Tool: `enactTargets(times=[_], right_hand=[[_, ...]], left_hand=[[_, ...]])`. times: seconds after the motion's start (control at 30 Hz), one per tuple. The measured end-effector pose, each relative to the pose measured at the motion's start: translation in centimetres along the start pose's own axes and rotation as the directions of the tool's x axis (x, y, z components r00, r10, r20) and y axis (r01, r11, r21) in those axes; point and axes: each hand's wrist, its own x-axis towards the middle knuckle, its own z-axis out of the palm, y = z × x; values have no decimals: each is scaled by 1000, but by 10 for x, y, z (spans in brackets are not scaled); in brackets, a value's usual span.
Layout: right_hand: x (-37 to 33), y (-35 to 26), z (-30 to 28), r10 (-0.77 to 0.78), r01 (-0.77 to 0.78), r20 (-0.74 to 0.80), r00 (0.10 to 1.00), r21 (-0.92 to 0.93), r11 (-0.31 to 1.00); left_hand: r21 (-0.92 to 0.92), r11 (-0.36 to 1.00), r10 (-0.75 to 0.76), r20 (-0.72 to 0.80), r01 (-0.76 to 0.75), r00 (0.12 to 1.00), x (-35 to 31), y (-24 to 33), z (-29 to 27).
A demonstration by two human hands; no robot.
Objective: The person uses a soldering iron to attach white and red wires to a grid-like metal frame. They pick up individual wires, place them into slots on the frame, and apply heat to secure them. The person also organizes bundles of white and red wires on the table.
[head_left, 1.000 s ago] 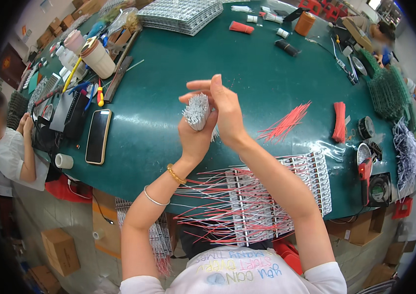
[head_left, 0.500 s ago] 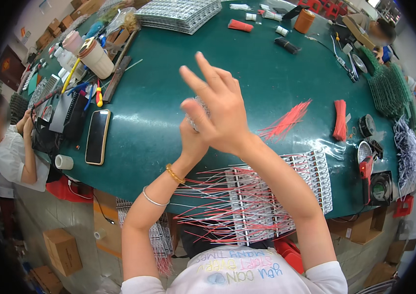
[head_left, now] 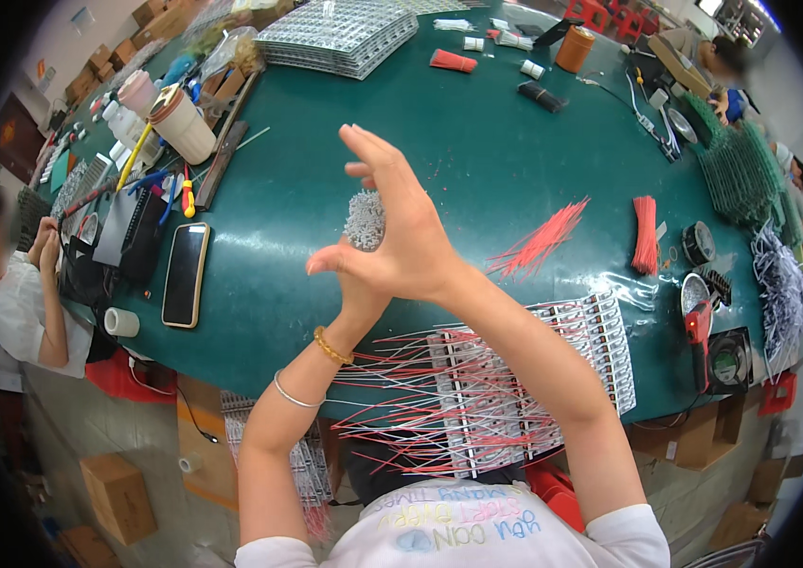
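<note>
A round cluster of thin grey-white wire ends (head_left: pixel 364 223) points up above the middle of the green table. Beneath it is my left hand (head_left: pixel 362 292), which seems closed around the bundle, though its fingers are mostly hidden. My right hand (head_left: pixel 409 232) is just right of the cluster, thumb and fingers spread wide around it. Whether its palm touches the wires I cannot tell. Under my right forearm, panels of small circuit boards (head_left: pixel 600 346) lie at the near table edge, with red and white wires (head_left: pixel 387 421) sticking out to the left.
Loose red wires (head_left: pixel 545 237) and a tied red wire bundle (head_left: pixel 645 237) lie to the right, near a red-handled tool (head_left: pixel 698 327). A phone (head_left: pixel 186 275) and a tumbler (head_left: pixel 181 126) are on the left. Stacked panels (head_left: pixel 335 43) stand at the back. A person (head_left: pixel 23 293) works at left.
My right hand has shifted down and left and its fingers have spread from the thumb, so the wire ends now show more fully.
</note>
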Motion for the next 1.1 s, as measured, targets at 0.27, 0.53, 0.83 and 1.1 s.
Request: enactTargets(times=[0.27, 0.53, 0.83, 1.1], right_hand=[[-21, 13, 21, 296, -290, -5, 955, 182, 940], [-10, 10, 23, 368, -352, -149, 918, 126, 928], [17, -13, -7, 651, -537, -128, 748, 459, 707], [7, -5, 3, 435, -362, -235, 869, 298, 883]], left_hand=[[335, 939, 100, -43, -80, 994, -1, -3, 6], [403, 913, 78, -12, -67, 997, -3, 0, 8], [-115, 981, -141, 131, 157, 981, -2, 16, 13], [11, 995, -97, 129, 96, 987, -5, 18, 7]])
